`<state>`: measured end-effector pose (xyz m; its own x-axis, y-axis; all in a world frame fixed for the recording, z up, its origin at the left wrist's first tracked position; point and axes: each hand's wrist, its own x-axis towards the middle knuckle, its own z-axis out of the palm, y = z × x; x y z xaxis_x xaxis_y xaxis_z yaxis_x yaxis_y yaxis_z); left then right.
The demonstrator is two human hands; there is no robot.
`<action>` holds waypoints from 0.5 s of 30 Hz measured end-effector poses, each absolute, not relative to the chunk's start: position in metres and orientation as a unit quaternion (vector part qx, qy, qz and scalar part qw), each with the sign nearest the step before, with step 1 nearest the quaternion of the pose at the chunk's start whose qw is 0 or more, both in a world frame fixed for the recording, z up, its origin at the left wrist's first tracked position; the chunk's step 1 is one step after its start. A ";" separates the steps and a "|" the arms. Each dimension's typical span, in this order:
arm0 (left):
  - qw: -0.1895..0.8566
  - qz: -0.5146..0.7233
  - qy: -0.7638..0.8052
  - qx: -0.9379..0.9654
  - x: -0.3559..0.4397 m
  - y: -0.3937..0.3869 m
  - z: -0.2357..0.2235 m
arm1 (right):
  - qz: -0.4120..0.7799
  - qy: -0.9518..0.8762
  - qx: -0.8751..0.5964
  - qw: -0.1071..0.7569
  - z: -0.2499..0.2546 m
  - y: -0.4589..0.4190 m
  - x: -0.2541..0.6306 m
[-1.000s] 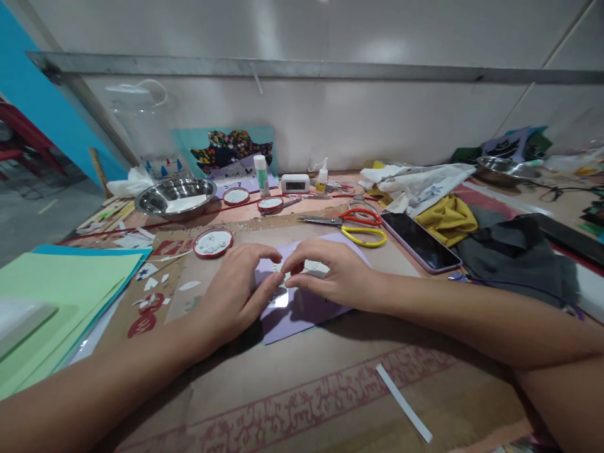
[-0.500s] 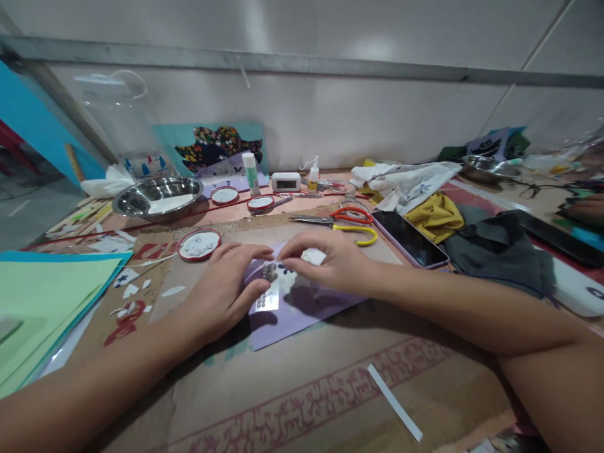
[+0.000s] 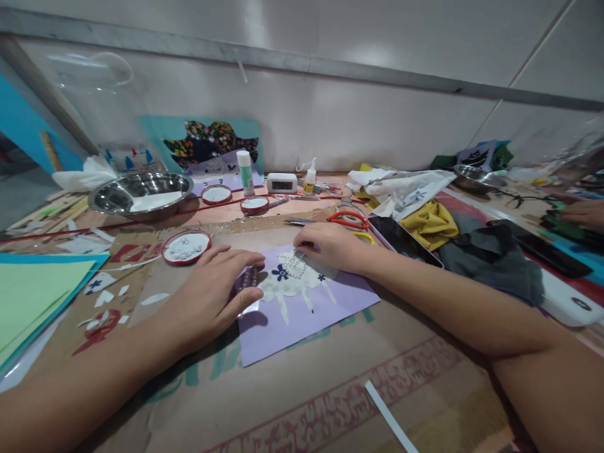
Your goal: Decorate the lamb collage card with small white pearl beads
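A lilac sheet of paper (image 3: 278, 336) lies before me, bearing a white cloud-like shape (image 3: 271, 289) with dark blue flowers (image 3: 280, 272). Small pearl beads (image 3: 296, 267) trace an outline on the white shape. My right hand (image 3: 330, 248) is over its upper edge, fingertips pinched at the beads; anything in the pinch is too small to make out. At the paper's left edge my left hand (image 3: 221, 292) holds a clear strip of stick-on pearls (image 3: 249, 278), which shows between thumb and fingers. A red-rimmed lid of loose beads (image 3: 185, 246) stands just beyond my left hand.
Scissors (image 3: 348, 219) lie behind my right hand, beside a phone (image 3: 401, 239). Farther back are a glue stick (image 3: 245, 171), a small clock (image 3: 282, 184) and a steel bowl (image 3: 141, 192). Coloured paper (image 3: 42, 289) is at left. Another person's hand (image 3: 585, 214) is at far right.
My hands have parted: the right moved from the pearl strip across to the white shape's top, and the left drew back leftward with the strip. The decorated paper is more exposed. The view shifted.
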<state>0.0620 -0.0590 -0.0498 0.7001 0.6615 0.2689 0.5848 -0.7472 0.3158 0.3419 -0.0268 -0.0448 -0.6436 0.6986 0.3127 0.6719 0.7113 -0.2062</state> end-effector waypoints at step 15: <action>0.101 0.140 0.307 0.936 0.064 -0.061 -0.046 | 0.019 -0.921 -0.354 0.160 -0.044 -0.021 0.345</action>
<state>0.0644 -0.0612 -0.0463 0.7721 0.6031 0.2002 0.5467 -0.7910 0.2746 0.3455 -0.0213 -0.0442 -0.6988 0.6578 0.2809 0.6455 0.7492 -0.1485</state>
